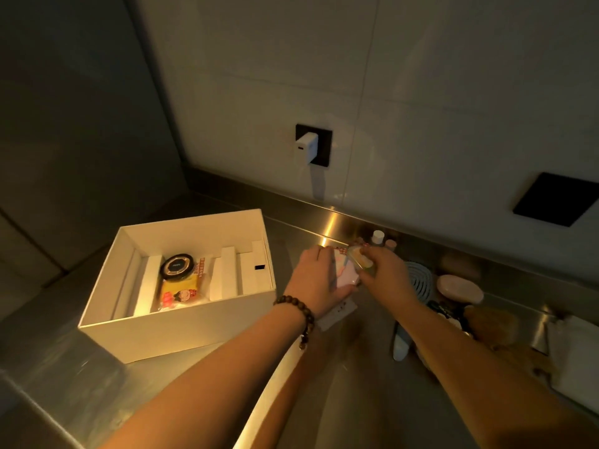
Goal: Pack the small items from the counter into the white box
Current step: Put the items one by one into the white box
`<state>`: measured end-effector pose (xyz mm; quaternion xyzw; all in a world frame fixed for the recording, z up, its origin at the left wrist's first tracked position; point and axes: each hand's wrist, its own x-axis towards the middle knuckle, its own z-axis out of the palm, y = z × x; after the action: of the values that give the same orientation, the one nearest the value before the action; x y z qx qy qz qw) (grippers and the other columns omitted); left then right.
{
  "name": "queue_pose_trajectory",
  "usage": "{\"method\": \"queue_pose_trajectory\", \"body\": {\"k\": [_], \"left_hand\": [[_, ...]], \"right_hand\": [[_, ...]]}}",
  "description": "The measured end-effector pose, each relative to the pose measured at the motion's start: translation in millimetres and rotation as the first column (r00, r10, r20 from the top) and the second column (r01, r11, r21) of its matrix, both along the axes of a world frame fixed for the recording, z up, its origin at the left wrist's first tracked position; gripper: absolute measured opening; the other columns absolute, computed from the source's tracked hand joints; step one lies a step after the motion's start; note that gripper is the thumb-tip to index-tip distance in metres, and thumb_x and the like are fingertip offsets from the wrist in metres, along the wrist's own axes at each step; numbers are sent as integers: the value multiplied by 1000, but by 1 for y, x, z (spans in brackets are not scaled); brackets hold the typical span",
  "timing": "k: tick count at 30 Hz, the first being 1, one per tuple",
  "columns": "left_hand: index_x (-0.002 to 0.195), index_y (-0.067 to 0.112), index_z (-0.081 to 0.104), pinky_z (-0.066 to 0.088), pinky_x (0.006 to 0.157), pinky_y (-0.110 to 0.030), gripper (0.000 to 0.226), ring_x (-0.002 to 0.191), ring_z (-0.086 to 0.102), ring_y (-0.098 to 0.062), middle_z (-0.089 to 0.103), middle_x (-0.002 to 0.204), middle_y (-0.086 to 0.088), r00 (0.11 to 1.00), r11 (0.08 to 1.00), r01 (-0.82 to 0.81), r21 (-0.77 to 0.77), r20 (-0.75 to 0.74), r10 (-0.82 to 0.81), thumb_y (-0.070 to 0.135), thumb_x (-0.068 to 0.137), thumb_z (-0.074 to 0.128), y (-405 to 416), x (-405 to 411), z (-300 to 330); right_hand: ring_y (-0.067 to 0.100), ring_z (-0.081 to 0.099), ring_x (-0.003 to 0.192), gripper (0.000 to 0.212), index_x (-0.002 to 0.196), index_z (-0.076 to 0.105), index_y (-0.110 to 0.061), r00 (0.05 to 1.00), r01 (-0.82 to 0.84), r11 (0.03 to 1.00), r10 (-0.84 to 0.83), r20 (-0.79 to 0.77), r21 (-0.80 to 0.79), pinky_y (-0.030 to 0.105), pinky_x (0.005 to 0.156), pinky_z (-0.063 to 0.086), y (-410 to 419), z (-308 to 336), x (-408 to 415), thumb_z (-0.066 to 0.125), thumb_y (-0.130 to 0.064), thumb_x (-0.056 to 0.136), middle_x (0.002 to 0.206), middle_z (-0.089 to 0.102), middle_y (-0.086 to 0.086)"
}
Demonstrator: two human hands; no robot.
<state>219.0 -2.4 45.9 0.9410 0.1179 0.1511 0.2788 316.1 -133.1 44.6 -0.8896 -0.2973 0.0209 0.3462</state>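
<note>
The white box (181, 325) stands open on the steel counter at the left. Inside it lie a jar with a black lid (179, 266) and a yellow-red packet (181, 291), between white foam inserts. Just right of the box, my left hand (316, 270) grips a small pink-white packet (345, 273). My right hand (384, 270) touches it from the right and pinches a small yellow-green item (361, 258). Both hands meet above the counter. My fingers hide most of both items.
Small bottles (377, 236) stand by the back edge. To the right lie a grey ridged oval item (419, 280), a pink soap-like piece (460, 288), a black-white item (449, 315), a pale tube (400, 346) and white cloth (573, 354). A white charger (306, 145) sits in the wall socket.
</note>
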Motion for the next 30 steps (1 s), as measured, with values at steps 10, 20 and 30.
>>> {"method": "queue_pose_trajectory", "body": {"k": [10, 20, 30], "left_hand": [[128, 17, 42, 36, 88, -26, 80, 110, 43, -16, 48, 124, -2, 982, 978, -168, 124, 110, 155, 59, 66, 70, 110, -70, 82], [127, 16, 44, 39, 89, -27, 76, 109, 46, -17, 49, 126, -4, 943, 939, -322, 121, -50, 330, 50, 67, 74, 228, -156, 73], [136, 23, 35, 36, 101, -31, 83, 124, 39, -15, 40, 139, 1, 971, 975, -209, 73, -99, 216, 48, 69, 75, 277, -154, 37]], "right_hand": [[10, 53, 100, 40, 123, 59, -21, 988, -157, 973, 154, 34, 167, 25, 84, 46, 71, 75, -48, 66, -11, 85, 112, 59, -3], [7, 53, 98, 47, 127, 55, -24, 954, -300, 951, 299, 29, 77, 16, 74, 38, 182, 63, -90, 69, -15, 84, 120, 56, -6], [21, 55, 109, 59, 136, 46, -23, 949, -309, 907, 275, -153, -288, 28, 87, 47, 270, -4, -91, 70, -28, 83, 129, 49, -1]]}}
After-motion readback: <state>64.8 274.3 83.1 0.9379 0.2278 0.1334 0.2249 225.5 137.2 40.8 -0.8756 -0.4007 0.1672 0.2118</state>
